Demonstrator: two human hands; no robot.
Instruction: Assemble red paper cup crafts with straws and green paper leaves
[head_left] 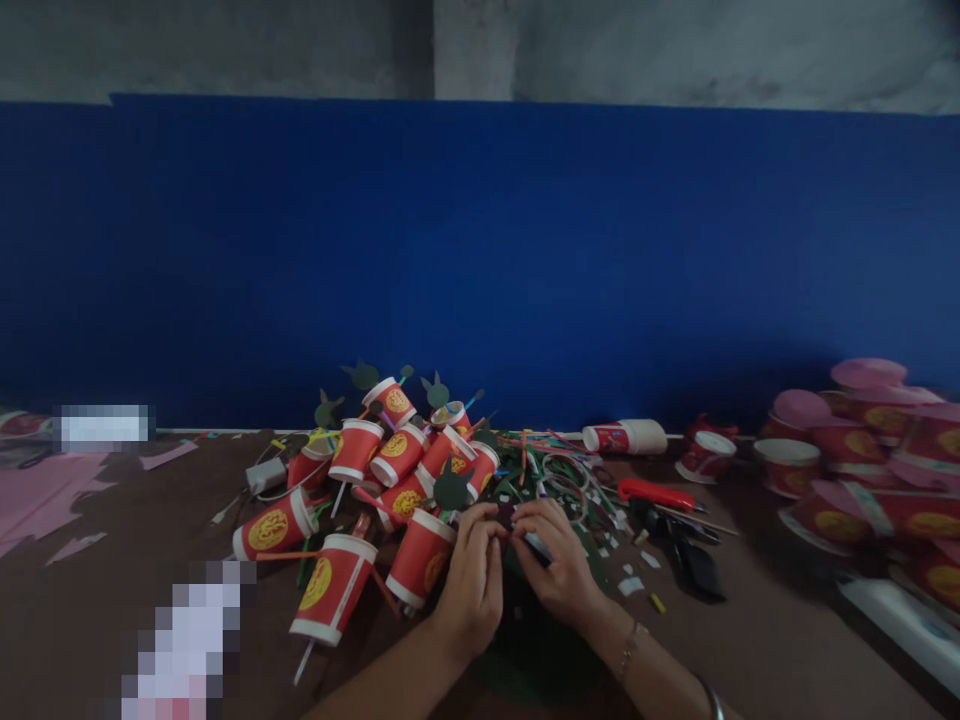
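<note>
My left hand (476, 560) and my right hand (555, 560) meet at the middle of the table, fingertips almost touching. Both have curled, pinching fingers around a small dark piece (506, 514) whose kind I cannot make out. A pale sliver shows under my right fingers. Just left of my left hand lies a heap of red paper cups (422, 558) with white rims and yellow round emblems; straws poke out of several. A dark green paper cutout with pointed ears (452, 489) sits right behind my left hand. Green paper lies beneath my hands.
Coiled thin strips (566, 478) and paper scraps (631, 585) lie behind and right of my hands. Further right are a red-handled tool (656, 493), a black tool (697, 565) and stacked cups with pink discs (870, 373). Pink paper (52, 490) covers the left. A blue panel (480, 260) rises behind.
</note>
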